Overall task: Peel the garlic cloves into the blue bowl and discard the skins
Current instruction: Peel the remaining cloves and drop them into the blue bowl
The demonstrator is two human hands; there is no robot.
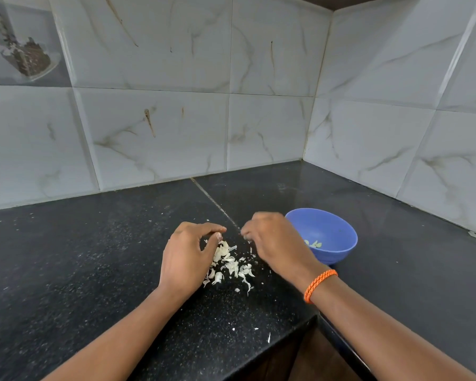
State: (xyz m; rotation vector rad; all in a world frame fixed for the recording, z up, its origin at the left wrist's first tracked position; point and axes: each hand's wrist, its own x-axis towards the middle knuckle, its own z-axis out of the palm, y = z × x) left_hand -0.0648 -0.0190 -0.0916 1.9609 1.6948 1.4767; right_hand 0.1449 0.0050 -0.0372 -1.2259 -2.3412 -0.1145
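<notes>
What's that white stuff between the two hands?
Garlic skins, heaped on the black counter between the left hand and right hand, seen from the head camera.

Black speckled stone countertop (99, 259), L-shaped, fitted into a tiled corner; a pale seam runs diagonally across it from the back wall toward the front. Lying on it: a loose pile of white garlic skins (231, 266) near the front centre, just right of the seam's near end. Smaller white flecks scattered around the pile and toward the front edge, including one sliver (269, 338) close to the inner corner. Blue bowl (333, 232) stands on the counter right of the pile, near but apart; pale peeled pieces inside.
</notes>
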